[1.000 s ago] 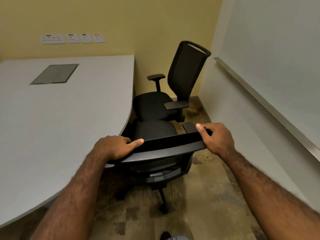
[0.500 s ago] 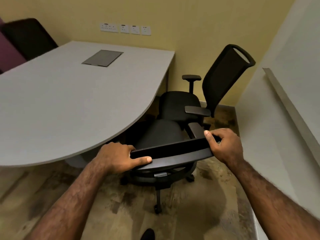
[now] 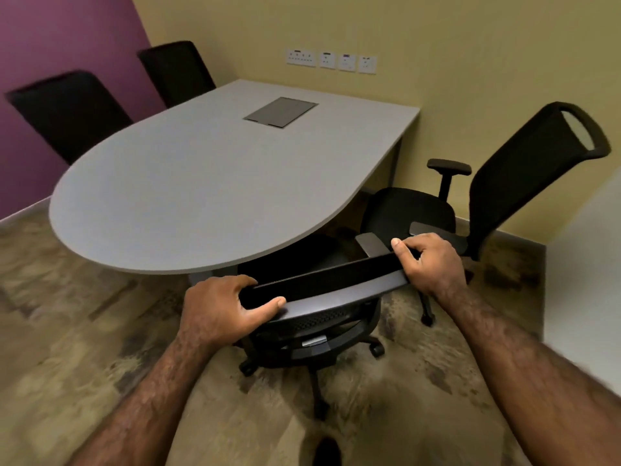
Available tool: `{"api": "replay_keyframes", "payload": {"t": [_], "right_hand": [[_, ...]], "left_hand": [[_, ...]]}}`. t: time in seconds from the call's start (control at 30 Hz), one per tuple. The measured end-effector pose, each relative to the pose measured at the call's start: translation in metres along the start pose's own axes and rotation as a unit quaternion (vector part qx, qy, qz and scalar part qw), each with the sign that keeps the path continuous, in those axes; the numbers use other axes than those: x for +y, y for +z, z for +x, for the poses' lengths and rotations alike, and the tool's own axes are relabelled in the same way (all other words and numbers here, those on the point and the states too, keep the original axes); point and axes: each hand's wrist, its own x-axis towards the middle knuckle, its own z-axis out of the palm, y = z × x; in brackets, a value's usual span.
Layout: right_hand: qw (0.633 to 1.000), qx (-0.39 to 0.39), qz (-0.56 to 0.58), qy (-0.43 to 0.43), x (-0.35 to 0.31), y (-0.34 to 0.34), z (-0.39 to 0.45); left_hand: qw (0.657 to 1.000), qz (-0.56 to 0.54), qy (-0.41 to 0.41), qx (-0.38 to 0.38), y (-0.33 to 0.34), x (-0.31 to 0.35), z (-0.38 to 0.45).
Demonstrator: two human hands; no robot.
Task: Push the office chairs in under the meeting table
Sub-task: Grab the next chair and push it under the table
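Note:
A black office chair [image 3: 322, 290] stands right in front of me, its seat tucked under the rounded end of the grey meeting table [image 3: 188, 183]. My left hand [image 3: 225, 311] grips the left end of its backrest top, and my right hand [image 3: 428, 264] grips the right end. A second black chair [image 3: 497, 190] stands at the table's right side, turned partly away, its seat outside the table edge. Two more dark chairs [image 3: 70, 112] sit at the far left side of the table, blurred.
A metal cable hatch [image 3: 280, 112] is set into the tabletop. Wall sockets [image 3: 331, 60] line the yellow wall behind. A purple wall is on the left and a white wall [image 3: 584, 264] close on the right. The floor is patterned brown carpet.
The view has swung left, bringing the purple wall and two far chairs into sight. The held chair sits farther under the table's rounded end. Both hands keep their grip on the backrest.

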Motion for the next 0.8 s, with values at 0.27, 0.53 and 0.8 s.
{"api": "replay_keyframes", "payload": {"t": [0.27,0.53,0.8], "right_hand": [[0.997,-0.046,0.042,-0.046,-0.006,0.034,0.081],[0.993,-0.093,0.06,-0.041,-0.017,0.069,0.144],[0.993,-0.104,0.044,-0.045,-0.022,0.085,0.187]], "left_hand": [[0.996,0.03,-0.078,0.009,0.013,-0.013,0.036],[0.992,0.007,-0.117,0.042,0.018,-0.028,0.073],[0.987,0.022,-0.148,0.063,0.026,-0.03,0.1]]}}
